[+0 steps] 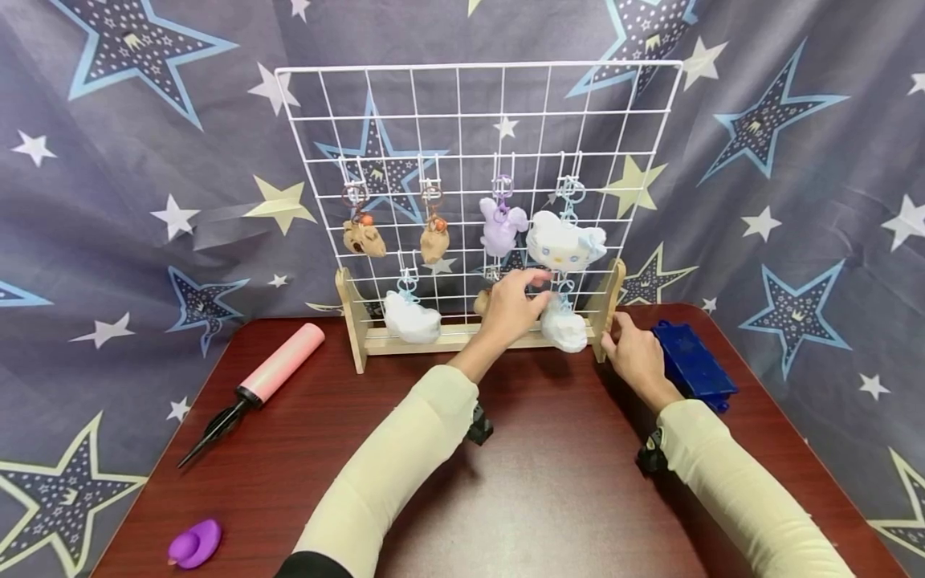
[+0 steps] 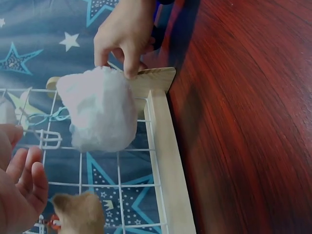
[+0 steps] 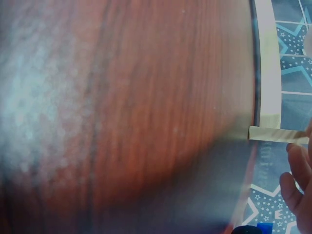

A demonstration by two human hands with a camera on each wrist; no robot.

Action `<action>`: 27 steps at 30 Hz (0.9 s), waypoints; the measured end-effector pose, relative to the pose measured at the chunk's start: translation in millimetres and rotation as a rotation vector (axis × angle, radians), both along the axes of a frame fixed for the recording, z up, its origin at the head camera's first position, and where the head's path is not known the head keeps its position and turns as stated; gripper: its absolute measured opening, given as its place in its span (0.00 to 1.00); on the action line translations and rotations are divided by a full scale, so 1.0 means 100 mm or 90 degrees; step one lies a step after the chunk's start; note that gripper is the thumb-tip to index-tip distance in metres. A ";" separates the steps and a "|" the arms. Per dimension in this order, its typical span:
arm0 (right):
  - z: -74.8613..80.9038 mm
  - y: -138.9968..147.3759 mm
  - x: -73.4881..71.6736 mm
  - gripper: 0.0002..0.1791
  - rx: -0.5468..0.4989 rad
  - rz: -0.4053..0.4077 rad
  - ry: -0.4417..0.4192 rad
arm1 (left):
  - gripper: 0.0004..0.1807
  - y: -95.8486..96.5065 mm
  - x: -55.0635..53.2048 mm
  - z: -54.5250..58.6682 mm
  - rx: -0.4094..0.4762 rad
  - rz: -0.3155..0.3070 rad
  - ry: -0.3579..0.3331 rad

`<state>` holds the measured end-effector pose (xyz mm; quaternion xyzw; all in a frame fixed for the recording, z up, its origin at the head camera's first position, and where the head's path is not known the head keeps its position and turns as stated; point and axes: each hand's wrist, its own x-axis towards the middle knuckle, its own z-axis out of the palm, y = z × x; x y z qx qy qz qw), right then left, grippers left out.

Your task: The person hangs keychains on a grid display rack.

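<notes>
A white wire grid rack (image 1: 459,115) stands on wooden feet, with several plush keychains hung on its hooks. My left hand (image 1: 515,309) is in front of its lower right part, fingers loosely bent and holding nothing. Close by hang a lower white plush keychain (image 1: 564,327) and, above it, a white cat-face plush keychain (image 1: 562,242). A brown plush keychain (image 2: 79,213) is partly hidden behind that hand in the head view. At the rack's right end, my right hand (image 1: 637,353) grips the wooden foot (image 1: 613,301); some of its fingers are hidden.
A purple plush keychain (image 1: 502,228), two brown ones and another white one (image 1: 412,318) hang elsewhere. Right of the rack lies a dark blue plastic object (image 1: 694,363). Leftward on the table are a pink hand pump (image 1: 283,363) and a purple rubber duck (image 1: 195,544).
</notes>
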<state>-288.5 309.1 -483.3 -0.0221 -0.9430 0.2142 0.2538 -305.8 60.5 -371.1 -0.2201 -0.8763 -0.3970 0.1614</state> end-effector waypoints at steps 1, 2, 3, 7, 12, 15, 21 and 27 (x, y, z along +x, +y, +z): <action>0.00 0.00 0.00 0.20 0.000 0.000 -0.004 | 0.16 -0.03 0.01 -0.01 -0.006 0.005 0.005; 0.00 0.00 0.00 0.20 0.001 -0.001 -0.008 | 0.16 -0.06 0.01 -0.01 -0.010 0.007 0.012; 0.01 0.00 0.00 0.20 0.002 -0.001 -0.013 | 0.17 -0.09 0.03 -0.02 -0.013 0.007 0.014; 0.02 0.01 0.01 0.21 -0.001 -0.001 -0.033 | 0.17 -0.21 0.10 -0.06 0.000 -0.032 0.009; 0.07 0.03 0.02 0.21 -0.003 -0.001 -0.052 | 0.17 -0.32 0.26 -0.08 0.009 -0.096 0.013; 0.11 0.04 0.05 0.21 -0.003 0.002 -0.057 | 0.16 -0.39 0.35 -0.10 0.012 -0.116 0.010; 0.18 0.01 0.14 0.16 -0.021 0.000 -0.025 | 0.17 -0.62 0.51 -0.14 -0.004 -0.134 -0.024; 0.27 -0.07 0.30 0.17 0.009 0.103 -0.004 | 0.22 -0.99 0.71 -0.24 -0.164 -0.134 0.028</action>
